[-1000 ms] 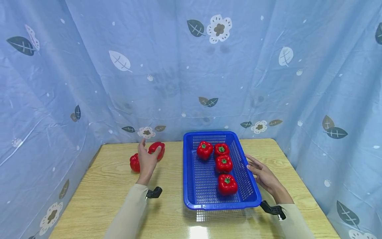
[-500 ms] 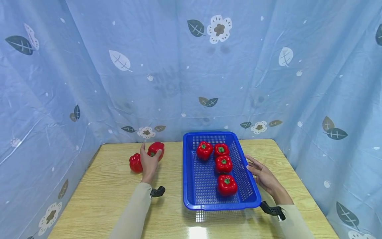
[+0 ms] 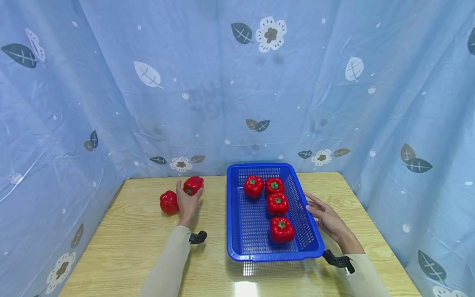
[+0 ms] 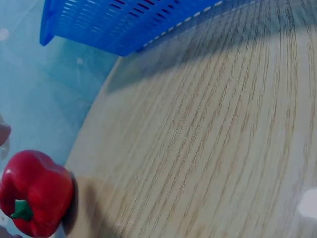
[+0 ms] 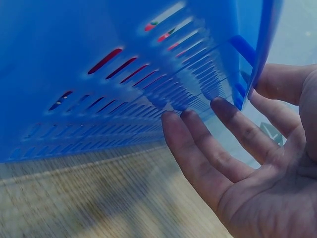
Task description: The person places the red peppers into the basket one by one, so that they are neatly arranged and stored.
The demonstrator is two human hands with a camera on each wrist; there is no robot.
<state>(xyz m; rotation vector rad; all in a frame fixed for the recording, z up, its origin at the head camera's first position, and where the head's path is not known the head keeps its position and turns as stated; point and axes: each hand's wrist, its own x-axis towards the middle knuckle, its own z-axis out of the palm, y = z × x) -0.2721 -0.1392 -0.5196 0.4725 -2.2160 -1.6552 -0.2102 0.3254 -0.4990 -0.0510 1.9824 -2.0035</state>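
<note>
My left hand [image 3: 188,206] reaches over a red bell pepper [image 3: 193,183] on the table, its fingers spread on the left and its thumb on the right. In the left wrist view this pepper [image 4: 42,186] shows its green stem, with fingertips beside it at the frame's left edge. A second red bell pepper [image 3: 168,203] lies left of that hand. My right hand [image 3: 330,222] is at the right side of a blue plastic basket [image 3: 229,206]. In the right wrist view, its extended fingers [image 5: 198,158] meet the slotted wall, and the thumb is at the rim.
Inside the basket sit several red bell peppers, among them a far left one [image 3: 254,187] and a near one [image 3: 282,230]. The wooden table [image 3: 122,247] ends at a blue patterned curtain [image 3: 208,103] at the back and sides.
My left hand has shifted slightly right and toward me around the far pepper, uncovering more of the left pepper. The right hand stays at the basket.
</note>
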